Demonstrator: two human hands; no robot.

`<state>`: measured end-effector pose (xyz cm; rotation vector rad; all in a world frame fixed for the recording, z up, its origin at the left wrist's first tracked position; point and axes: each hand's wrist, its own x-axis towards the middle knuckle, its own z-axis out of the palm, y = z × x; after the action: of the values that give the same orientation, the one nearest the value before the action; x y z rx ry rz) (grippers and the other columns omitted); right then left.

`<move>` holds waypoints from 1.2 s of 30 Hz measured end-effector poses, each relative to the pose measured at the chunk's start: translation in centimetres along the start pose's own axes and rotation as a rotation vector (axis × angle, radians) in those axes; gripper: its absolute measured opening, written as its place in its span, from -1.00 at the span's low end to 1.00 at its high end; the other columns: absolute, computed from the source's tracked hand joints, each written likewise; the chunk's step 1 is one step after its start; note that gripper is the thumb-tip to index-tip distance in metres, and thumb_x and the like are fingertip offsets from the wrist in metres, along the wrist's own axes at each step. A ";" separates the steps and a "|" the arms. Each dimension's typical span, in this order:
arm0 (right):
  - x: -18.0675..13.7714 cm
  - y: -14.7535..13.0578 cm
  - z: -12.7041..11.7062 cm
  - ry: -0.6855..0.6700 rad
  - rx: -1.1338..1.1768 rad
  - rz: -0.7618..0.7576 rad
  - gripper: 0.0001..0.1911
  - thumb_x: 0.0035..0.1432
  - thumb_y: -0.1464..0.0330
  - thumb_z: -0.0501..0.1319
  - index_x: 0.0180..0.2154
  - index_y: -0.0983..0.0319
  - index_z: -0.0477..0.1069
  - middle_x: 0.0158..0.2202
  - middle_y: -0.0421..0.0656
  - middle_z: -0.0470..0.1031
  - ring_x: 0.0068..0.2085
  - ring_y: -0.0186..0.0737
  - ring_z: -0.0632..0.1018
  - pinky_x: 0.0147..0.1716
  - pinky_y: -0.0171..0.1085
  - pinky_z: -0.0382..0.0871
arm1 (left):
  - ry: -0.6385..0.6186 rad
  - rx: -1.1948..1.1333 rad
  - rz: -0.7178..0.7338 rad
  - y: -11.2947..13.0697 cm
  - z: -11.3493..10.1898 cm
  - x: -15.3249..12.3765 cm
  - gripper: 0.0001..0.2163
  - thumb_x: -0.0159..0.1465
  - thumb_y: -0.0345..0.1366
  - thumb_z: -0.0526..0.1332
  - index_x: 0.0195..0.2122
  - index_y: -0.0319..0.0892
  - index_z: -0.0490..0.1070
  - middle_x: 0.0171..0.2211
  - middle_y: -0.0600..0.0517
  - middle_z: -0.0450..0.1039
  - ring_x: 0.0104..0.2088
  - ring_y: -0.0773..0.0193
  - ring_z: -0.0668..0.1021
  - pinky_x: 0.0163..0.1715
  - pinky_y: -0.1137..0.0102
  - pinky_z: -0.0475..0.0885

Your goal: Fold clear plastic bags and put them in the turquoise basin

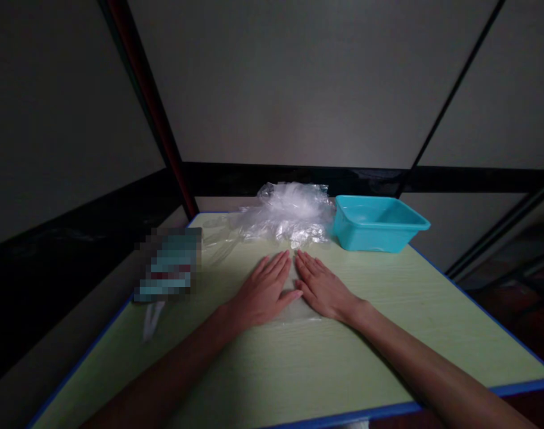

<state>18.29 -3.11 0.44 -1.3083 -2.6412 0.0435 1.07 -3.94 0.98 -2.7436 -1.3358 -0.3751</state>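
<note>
Both palms rest flat on a clear plastic bag [294, 314] spread on the light green tabletop [254, 381]. My left hand [266, 290] presses on its left part, fingers stretched forward and thumb pointing right. Beside it, my right hand [323, 286] lies flat over the right part, its fingers angled toward the far left. The left thumb tip reaches the edge of the right hand. Much of the bag is hidden beneath the hands. Just beyond the fingertips sits a crumpled heap of clear plastic bags [292, 208].
A turquoise plastic basin [374, 238] stands at the far right corner. On the left edge lies a pixelated, blurred-out item [171, 265], with a whitish strip [152, 320] near it. The table has a blue edge [343, 419]. Grey panelled walls [289, 83] rise behind.
</note>
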 end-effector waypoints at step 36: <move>-0.2 -0.1 0.3 -0.007 -0.042 0.014 -0.36 0.22 0.14 -0.22 0.15 0.50 -0.02 0.21 0.10 -0.13 0.21 -0.09 -0.06 0.13 -0.11 -0.08 | -0.026 0.112 -0.070 -0.9 1.0 -1.2 -0.37 0.23 0.03 -0.12 0.12 -0.46 0.05 0.16 -0.31 -0.02 0.18 0.03 0.05 0.11 0.15 0.03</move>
<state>18.30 -3.31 0.08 -1.3423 -2.6523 -0.0058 -0.10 -4.13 -0.34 -2.6253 -1.4160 -0.2608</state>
